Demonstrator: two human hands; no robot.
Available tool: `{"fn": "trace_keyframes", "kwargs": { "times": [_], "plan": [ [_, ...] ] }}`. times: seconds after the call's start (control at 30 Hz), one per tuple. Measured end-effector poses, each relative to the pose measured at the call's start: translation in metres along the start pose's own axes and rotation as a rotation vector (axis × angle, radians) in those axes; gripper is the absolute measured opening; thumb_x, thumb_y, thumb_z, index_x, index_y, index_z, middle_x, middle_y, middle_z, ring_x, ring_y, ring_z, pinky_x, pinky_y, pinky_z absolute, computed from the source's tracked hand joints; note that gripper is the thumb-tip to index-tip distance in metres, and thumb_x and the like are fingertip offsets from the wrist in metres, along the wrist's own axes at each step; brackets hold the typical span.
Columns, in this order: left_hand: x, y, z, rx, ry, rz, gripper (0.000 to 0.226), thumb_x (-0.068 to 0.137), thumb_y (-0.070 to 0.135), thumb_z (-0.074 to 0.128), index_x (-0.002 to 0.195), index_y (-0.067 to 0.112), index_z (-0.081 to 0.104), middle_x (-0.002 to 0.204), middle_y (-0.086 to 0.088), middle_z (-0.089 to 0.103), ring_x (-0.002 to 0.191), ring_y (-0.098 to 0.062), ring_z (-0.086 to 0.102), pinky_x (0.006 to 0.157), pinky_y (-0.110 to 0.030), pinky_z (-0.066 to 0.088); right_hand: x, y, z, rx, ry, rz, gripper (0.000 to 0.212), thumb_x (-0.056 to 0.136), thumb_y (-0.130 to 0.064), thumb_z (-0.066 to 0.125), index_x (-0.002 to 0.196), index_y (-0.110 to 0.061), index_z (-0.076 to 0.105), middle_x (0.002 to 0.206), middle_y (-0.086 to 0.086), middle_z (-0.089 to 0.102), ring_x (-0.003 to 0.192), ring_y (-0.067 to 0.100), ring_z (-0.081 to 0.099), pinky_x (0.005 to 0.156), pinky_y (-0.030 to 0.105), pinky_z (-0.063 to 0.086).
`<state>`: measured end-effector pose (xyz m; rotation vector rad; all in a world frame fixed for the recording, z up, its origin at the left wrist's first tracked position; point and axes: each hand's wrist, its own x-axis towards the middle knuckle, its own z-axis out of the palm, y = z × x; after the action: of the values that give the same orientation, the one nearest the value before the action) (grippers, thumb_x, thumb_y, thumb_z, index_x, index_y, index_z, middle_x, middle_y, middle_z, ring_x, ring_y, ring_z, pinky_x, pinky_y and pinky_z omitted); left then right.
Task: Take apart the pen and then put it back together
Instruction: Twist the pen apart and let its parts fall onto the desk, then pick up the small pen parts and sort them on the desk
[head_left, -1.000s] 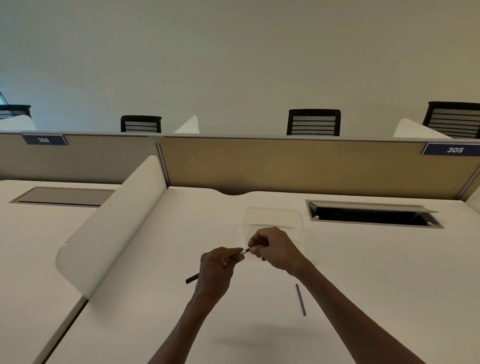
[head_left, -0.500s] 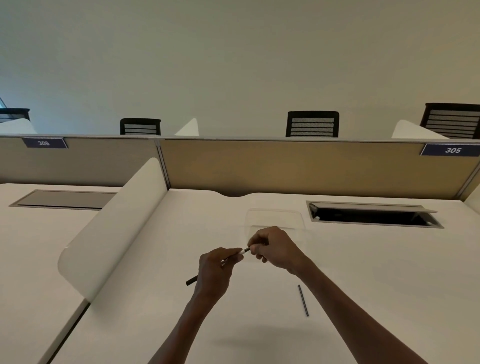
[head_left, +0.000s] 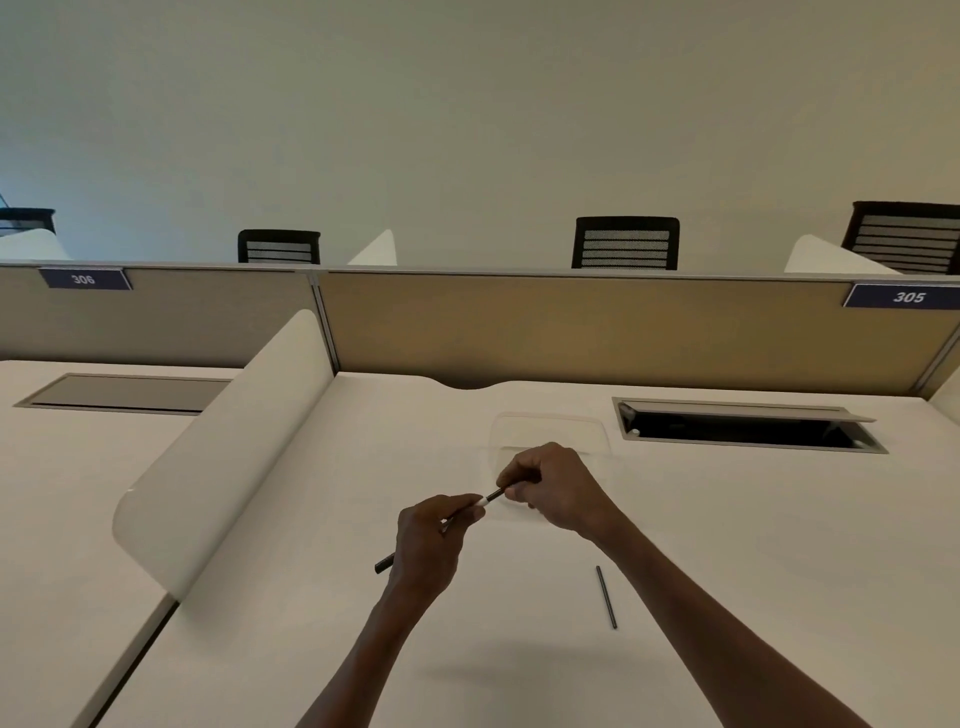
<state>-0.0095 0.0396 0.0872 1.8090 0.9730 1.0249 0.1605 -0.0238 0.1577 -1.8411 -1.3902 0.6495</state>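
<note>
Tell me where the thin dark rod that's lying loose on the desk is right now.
In the head view, the thin dark rod lies flat on the white desk, right of centre, just beside the right forearm and nearer the person than both hands.

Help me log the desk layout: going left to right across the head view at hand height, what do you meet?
White curved divider → pen barrel's dark end → left hand → right hand → thin dark rod lying on the desk.
</note>
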Motion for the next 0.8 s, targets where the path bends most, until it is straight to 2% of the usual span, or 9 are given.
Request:
{"fn": "trace_keyframes", "kwargs": {
  "times": [0.07, 0.2, 0.37, 0.5, 0.63, 0.73, 0.8],
  "plan": [
    [0.001, 0.000, -0.001, -0.006, 0.001, -0.025, 0.017, 0.083, 0.014, 0.077, 0.085, 0.031, 0.077, 0.071, 0.016, 0.073, 0.071, -0.007, 0.065, 0.059, -0.021, 0.048, 0.001, -0.001, -0.001, -0.012, 0.037, -0.047, 0.018, 0.076, 0.000, 0.074, 0.081, -0.016, 0.077, 0.076, -0.006, 0.072, 0.069, -0.002, 0.062, 0.060, 0.006, 0.044],
    [0.004, 0.004, -0.002, -0.037, 0.003, -0.068, 0.008, 0.086, 0.017, 0.073, 0.091, 0.019, 0.080, 0.069, 0.019, 0.072, 0.066, 0.002, 0.062, 0.055, -0.010, 0.044, 0.002, -0.001, -0.001, -0.002, 0.103, -0.113, 0.018, 0.074, -0.001, 0.076, 0.081, -0.017, 0.078, 0.080, -0.004, 0.074, 0.075, 0.000, 0.062, 0.068, 0.005, 0.044],
    [0.005, 0.005, -0.003, -0.092, 0.016, -0.101, 0.009, 0.089, 0.019, 0.070, 0.089, 0.022, 0.079, 0.068, 0.019, 0.071, 0.056, -0.006, 0.049, 0.048, -0.013, 0.039, 0.003, 0.002, 0.001, 0.046, 0.162, -0.093, 0.014, 0.076, -0.006, 0.076, 0.086, -0.015, 0.079, 0.082, -0.003, 0.075, 0.073, -0.001, 0.064, 0.068, 0.004, 0.045],
    [0.004, 0.007, -0.002, -0.137, 0.020, -0.119, 0.010, 0.089, 0.021, 0.070, 0.090, 0.027, 0.078, 0.075, 0.015, 0.074, 0.060, -0.001, 0.055, 0.052, -0.010, 0.042, 0.003, 0.007, 0.002, 0.099, 0.207, -0.065, 0.013, 0.078, -0.007, 0.076, 0.089, -0.013, 0.078, 0.079, -0.006, 0.074, 0.069, -0.005, 0.064, 0.066, 0.005, 0.045],
    [0.002, 0.009, -0.001, -0.168, 0.018, -0.146, 0.013, 0.090, 0.022, 0.069, 0.087, 0.032, 0.077, 0.080, 0.017, 0.075, 0.064, 0.001, 0.061, 0.052, -0.008, 0.041, 0.003, 0.017, 0.006, 0.153, 0.293, 0.035, 0.016, 0.084, -0.003, 0.066, 0.093, -0.010, 0.077, 0.074, -0.001, 0.074, 0.059, 0.001, 0.064, 0.064, 0.018, 0.055],
    [0.001, 0.010, -0.004, -0.210, 0.011, -0.170, 0.017, 0.091, 0.020, 0.067, 0.087, 0.034, 0.075, 0.083, 0.014, 0.076, 0.071, 0.005, 0.065, 0.062, -0.006, 0.044, 0.002, 0.035, 0.007, 0.087, 0.298, 0.156, 0.015, 0.083, -0.001, 0.062, 0.088, -0.006, 0.075, 0.077, 0.006, 0.074, 0.067, 0.016, 0.069, 0.071, 0.033, 0.059],
    [0.000, 0.010, -0.006, -0.237, 0.004, -0.183, 0.014, 0.092, 0.020, 0.066, 0.093, 0.030, 0.075, 0.088, 0.009, 0.077, 0.073, 0.006, 0.064, 0.066, -0.008, 0.047, -0.001, 0.052, 0.010, 0.000, 0.261, 0.243, 0.015, 0.080, -0.001, 0.062, 0.086, -0.005, 0.075, 0.083, 0.011, 0.074, 0.077, 0.025, 0.070, 0.074, 0.036, 0.058]
  ]
}}
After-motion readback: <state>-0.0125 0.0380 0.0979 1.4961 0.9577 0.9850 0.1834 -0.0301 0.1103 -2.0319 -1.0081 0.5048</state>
